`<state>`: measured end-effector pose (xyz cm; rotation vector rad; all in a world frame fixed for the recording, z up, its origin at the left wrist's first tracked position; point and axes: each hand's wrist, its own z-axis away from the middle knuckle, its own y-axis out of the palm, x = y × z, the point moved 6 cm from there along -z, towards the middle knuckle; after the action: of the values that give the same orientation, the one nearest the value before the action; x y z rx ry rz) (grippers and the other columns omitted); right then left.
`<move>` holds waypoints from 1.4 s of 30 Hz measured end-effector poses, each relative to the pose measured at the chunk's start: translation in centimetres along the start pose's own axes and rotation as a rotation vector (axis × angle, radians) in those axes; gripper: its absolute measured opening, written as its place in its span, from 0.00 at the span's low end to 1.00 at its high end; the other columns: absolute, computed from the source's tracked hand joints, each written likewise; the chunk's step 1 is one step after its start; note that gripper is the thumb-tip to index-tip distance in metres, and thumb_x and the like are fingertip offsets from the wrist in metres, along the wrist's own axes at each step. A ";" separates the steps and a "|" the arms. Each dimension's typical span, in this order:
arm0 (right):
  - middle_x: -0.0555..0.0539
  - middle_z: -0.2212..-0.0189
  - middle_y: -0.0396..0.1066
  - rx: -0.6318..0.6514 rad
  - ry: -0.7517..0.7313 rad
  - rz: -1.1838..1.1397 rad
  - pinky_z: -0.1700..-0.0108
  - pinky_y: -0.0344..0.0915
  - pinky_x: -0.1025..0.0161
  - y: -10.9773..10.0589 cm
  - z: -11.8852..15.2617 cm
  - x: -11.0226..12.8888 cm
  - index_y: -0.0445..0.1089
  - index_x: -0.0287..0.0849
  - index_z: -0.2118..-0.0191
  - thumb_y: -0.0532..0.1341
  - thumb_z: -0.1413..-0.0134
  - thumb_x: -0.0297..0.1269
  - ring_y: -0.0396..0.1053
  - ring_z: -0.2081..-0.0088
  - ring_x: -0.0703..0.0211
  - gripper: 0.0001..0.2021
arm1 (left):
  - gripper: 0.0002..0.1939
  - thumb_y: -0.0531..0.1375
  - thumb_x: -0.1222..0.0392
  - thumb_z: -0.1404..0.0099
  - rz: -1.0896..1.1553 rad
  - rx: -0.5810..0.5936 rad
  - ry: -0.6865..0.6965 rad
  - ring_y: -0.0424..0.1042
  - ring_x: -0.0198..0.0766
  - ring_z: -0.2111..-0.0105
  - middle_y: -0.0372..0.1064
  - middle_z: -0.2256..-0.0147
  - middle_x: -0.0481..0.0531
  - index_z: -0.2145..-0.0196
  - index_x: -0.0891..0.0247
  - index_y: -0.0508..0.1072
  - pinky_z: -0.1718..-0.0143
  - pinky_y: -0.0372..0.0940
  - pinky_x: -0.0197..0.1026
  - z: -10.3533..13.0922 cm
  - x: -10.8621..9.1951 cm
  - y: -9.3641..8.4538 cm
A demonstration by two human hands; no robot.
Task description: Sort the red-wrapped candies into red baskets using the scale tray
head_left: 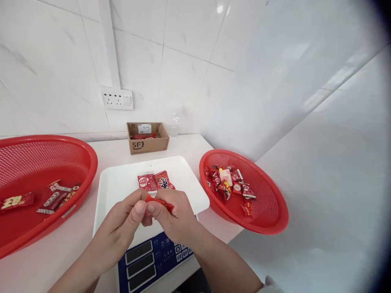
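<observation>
Red foil sachet (159, 202) pinched between left hand (124, 221) and right hand (174, 217), both grips closed on it, above white scale tray (122, 183); two sachets (155, 181) lie on tray; judged light, crinkly, slippery; best held at crimped ends.

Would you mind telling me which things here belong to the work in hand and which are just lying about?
In use:
- left hand and right hand, both pinching a red packet
- two packets on the white scale tray
- right basket of sweets
- left basket with larger packets

Lying about:
- cardboard box
- wall socket
- clear bottle
</observation>
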<state>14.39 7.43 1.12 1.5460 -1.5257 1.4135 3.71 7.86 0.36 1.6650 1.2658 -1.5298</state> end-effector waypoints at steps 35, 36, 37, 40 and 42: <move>0.52 0.83 0.63 -0.166 0.192 0.061 0.79 0.57 0.67 -0.1 1.0 -0.9 0.66 0.43 0.80 0.54 0.45 0.55 0.57 0.82 0.65 0.22 | 0.18 0.62 0.46 0.44 0.426 -0.025 -0.137 0.66 0.33 0.74 0.65 0.77 0.49 0.74 0.64 0.64 0.73 0.59 0.36 -0.2 -0.3 -0.5; 0.52 0.83 0.63 -0.161 0.185 0.069 0.79 0.57 0.67 -0.2 1.0 -0.8 0.66 0.44 0.79 0.54 0.45 0.55 0.57 0.82 0.65 0.22 | 0.18 0.63 0.47 0.45 0.438 -0.036 -0.130 0.66 0.33 0.75 0.65 0.77 0.48 0.74 0.64 0.65 0.75 0.58 0.36 -0.2 -0.3 -0.7; 0.52 0.82 0.63 -0.150 0.178 0.070 0.79 0.57 0.67 -0.2 0.9 -0.8 0.67 0.43 0.78 0.53 0.45 0.55 0.57 0.81 0.65 0.22 | 0.17 0.63 0.47 0.45 0.444 -0.046 -0.122 0.66 0.33 0.75 0.65 0.78 0.48 0.75 0.65 0.66 0.76 0.58 0.35 -0.3 -0.4 -0.8; 0.52 0.83 0.61 -0.090 0.140 0.066 0.79 0.56 0.66 -0.1 0.8 -1.0 0.66 0.43 0.77 0.52 0.45 0.57 0.56 0.81 0.64 0.23 | 0.14 0.62 0.50 0.43 0.393 -0.053 -0.076 0.65 0.32 0.75 0.66 0.74 0.49 0.75 0.65 0.71 0.76 0.59 0.35 -0.3 -0.4 -0.9; 0.53 0.84 0.59 -0.061 0.096 0.083 0.79 0.56 0.66 0.0 0.7 -0.9 0.66 0.43 0.77 0.52 0.45 0.58 0.55 0.81 0.64 0.23 | 0.12 0.59 0.53 0.40 0.318 -0.050 -0.047 0.66 0.33 0.72 0.68 0.68 0.51 0.73 0.63 0.75 0.73 0.61 0.36 -0.3 -0.5 -1.0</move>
<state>14.81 7.15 0.06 1.3729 -1.5760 1.4518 3.02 8.34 1.11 1.6936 0.9524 -1.3265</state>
